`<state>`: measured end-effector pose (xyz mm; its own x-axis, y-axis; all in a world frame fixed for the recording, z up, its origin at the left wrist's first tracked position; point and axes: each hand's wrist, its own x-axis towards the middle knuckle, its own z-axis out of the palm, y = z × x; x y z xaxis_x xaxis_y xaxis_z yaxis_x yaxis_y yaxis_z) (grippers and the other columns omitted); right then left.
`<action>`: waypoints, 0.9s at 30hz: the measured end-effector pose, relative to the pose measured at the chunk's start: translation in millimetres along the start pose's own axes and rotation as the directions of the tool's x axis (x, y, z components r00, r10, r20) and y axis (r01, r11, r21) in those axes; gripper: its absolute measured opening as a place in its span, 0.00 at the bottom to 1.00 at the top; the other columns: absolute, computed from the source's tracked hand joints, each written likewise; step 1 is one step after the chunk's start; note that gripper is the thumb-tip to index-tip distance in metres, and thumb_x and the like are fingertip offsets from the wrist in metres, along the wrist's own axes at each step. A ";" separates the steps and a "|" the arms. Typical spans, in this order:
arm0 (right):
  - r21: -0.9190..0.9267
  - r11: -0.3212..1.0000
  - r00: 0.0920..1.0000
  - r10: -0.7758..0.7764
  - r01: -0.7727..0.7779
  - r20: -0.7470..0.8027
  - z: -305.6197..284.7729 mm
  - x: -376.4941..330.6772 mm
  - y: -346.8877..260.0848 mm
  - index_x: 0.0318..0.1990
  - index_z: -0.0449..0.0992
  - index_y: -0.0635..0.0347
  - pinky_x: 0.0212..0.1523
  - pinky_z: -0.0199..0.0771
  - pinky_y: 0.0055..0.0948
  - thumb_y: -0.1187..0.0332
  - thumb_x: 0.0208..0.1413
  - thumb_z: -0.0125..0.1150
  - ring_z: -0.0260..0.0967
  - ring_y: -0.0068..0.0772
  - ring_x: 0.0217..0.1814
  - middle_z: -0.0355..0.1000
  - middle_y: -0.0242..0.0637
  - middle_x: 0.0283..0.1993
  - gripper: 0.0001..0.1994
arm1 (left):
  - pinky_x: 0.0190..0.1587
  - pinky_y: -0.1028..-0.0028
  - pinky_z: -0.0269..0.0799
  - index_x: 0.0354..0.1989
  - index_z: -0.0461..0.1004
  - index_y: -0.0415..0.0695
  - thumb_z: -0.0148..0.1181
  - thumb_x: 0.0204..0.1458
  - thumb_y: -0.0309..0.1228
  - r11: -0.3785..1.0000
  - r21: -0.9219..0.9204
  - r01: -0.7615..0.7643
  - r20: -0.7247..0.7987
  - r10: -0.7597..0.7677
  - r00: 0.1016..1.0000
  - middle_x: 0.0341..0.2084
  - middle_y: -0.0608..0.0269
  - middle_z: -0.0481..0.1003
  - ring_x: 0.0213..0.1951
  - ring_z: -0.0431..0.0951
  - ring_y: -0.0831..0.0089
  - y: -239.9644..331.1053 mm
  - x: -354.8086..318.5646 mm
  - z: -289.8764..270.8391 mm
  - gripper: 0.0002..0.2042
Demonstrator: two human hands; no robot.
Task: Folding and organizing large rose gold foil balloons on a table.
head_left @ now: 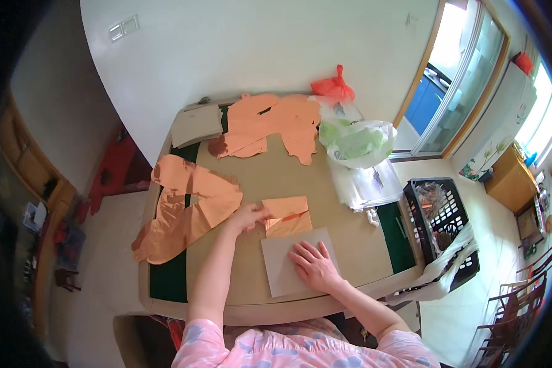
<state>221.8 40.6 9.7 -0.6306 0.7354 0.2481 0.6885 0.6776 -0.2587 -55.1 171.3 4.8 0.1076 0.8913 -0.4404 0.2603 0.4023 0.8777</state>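
My right hand lies flat with fingers spread on a square grey card near the table's front edge. Just beyond it is a small rectangular piece of copper-coloured sheet, its near edge against or under the card; a crease or darker strip crosses it. My left hand has its fingers closed at the left edge of that piece, seemingly gripping it. A large irregular copper-coloured sheet, hide-like in outline, spreads out left of my left hand. Another such sheet lies at the far side of the table.
A stack of grey cards sits at the far left corner. To the right are a green-and-white plastic bag, clear plastic sleeves and a red bag. Beside the table's right edge stands a black plastic basket.
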 end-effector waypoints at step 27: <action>0.006 1.000 0.999 0.027 -0.027 0.026 5.4 1.2 -21.1 0.60 0.67 0.46 0.69 0.42 0.58 0.61 0.59 0.50 0.52 0.38 0.71 0.61 0.36 0.65 0.20 | 0.28 0.76 0.68 0.28 0.78 0.35 0.68 0.45 0.28 0.915 0.234 -0.330 -0.166 0.372 0.913 0.20 0.64 0.77 0.24 0.73 0.81 -14.2 -38.4 26.2 0.08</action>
<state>204.5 27.2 10.4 -0.6206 0.7535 0.2170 0.7032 0.6572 -0.2713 -37.8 125.9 4.3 0.0355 0.9984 -0.0445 0.4275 0.0250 0.9037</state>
